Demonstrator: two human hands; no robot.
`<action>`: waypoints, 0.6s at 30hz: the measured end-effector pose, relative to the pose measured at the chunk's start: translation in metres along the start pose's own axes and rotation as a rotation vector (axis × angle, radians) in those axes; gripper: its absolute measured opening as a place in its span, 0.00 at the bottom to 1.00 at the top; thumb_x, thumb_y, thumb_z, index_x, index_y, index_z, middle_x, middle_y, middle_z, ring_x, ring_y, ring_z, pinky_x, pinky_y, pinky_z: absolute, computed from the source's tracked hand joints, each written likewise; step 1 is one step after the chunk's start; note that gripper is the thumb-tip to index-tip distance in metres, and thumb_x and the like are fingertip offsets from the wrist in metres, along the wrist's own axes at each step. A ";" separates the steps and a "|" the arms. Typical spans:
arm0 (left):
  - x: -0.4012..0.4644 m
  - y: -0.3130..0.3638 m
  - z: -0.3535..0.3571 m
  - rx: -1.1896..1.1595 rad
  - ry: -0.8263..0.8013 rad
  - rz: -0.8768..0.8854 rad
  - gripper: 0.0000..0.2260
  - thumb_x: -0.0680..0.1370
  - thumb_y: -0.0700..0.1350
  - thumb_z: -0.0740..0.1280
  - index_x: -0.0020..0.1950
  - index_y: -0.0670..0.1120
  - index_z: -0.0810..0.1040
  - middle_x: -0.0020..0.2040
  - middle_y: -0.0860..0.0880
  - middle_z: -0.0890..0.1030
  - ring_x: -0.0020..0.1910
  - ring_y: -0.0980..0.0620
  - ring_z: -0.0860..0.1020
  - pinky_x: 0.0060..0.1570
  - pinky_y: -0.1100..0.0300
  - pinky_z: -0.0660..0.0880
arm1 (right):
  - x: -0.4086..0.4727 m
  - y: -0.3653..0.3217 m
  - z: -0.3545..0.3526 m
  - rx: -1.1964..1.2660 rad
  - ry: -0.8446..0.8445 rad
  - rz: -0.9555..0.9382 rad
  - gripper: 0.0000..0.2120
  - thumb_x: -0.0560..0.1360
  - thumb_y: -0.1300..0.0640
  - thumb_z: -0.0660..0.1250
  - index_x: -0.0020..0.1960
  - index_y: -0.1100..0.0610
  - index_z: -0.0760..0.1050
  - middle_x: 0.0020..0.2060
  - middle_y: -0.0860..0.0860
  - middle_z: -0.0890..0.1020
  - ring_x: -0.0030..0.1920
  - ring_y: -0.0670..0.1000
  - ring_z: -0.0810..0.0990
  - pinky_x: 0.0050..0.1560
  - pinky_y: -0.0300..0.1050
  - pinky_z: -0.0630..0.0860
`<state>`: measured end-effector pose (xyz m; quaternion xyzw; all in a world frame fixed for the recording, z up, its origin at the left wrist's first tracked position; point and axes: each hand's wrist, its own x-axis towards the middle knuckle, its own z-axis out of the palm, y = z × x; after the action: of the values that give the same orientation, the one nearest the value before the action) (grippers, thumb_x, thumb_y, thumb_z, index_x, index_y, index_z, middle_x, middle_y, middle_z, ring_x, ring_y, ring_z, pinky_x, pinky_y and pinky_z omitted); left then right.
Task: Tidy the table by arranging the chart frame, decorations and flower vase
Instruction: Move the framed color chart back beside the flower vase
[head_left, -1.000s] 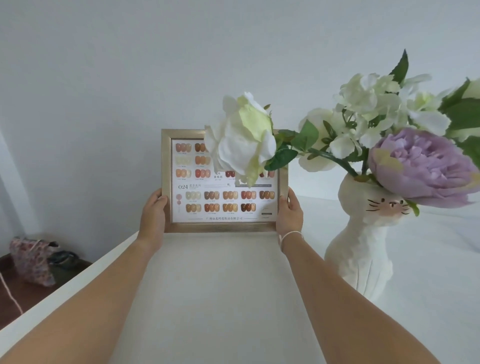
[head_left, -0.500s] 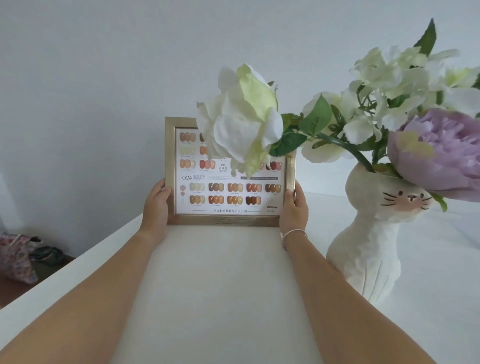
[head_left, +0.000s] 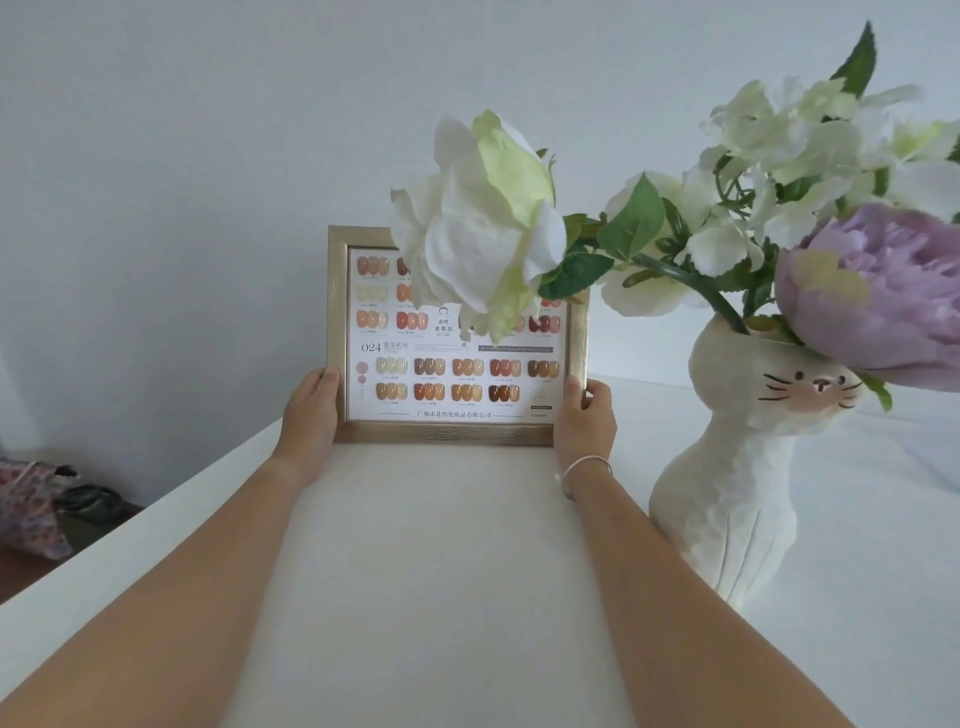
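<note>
Chart frame (head_left: 457, 338) upright at 12 o'clock on counter (head_left: 441, 571), left hand (head_left: 310, 410) and right hand (head_left: 584, 415) fingers gripping its sides. Step: placing frame. Next: release squarely, clear of flower vase (head_left: 737, 467) at 3.

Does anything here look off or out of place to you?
One thing: a white flower leans far out sideways from the cat-shaped vase, and from this view it covers the upper part of the chart frame, which both hands hold upright on the table. Nothing looks spilled or broken.
</note>
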<state>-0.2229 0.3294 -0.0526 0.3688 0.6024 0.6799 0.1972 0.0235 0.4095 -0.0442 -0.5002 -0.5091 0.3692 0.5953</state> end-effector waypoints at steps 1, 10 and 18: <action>0.000 0.000 0.000 -0.004 -0.005 0.000 0.11 0.79 0.51 0.54 0.45 0.53 0.76 0.45 0.58 0.79 0.46 0.60 0.75 0.43 0.64 0.68 | 0.000 0.000 0.000 -0.004 0.000 -0.001 0.14 0.79 0.51 0.55 0.56 0.59 0.70 0.43 0.50 0.75 0.40 0.48 0.72 0.30 0.30 0.62; 0.003 -0.003 0.000 -0.027 -0.015 -0.002 0.11 0.80 0.49 0.54 0.51 0.48 0.75 0.48 0.54 0.79 0.47 0.58 0.75 0.46 0.63 0.68 | 0.001 0.001 0.001 0.000 0.003 -0.009 0.13 0.79 0.51 0.55 0.57 0.59 0.70 0.43 0.50 0.75 0.41 0.49 0.72 0.31 0.30 0.62; 0.002 -0.004 -0.001 0.000 0.007 -0.008 0.10 0.79 0.50 0.55 0.49 0.50 0.75 0.46 0.56 0.78 0.47 0.57 0.74 0.43 0.62 0.67 | -0.002 0.000 -0.002 0.006 0.008 -0.013 0.16 0.79 0.51 0.56 0.62 0.58 0.69 0.52 0.54 0.77 0.46 0.49 0.73 0.39 0.33 0.67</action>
<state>-0.2260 0.3309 -0.0564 0.3642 0.6045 0.6803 0.1977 0.0248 0.4069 -0.0450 -0.4966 -0.5090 0.3648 0.6011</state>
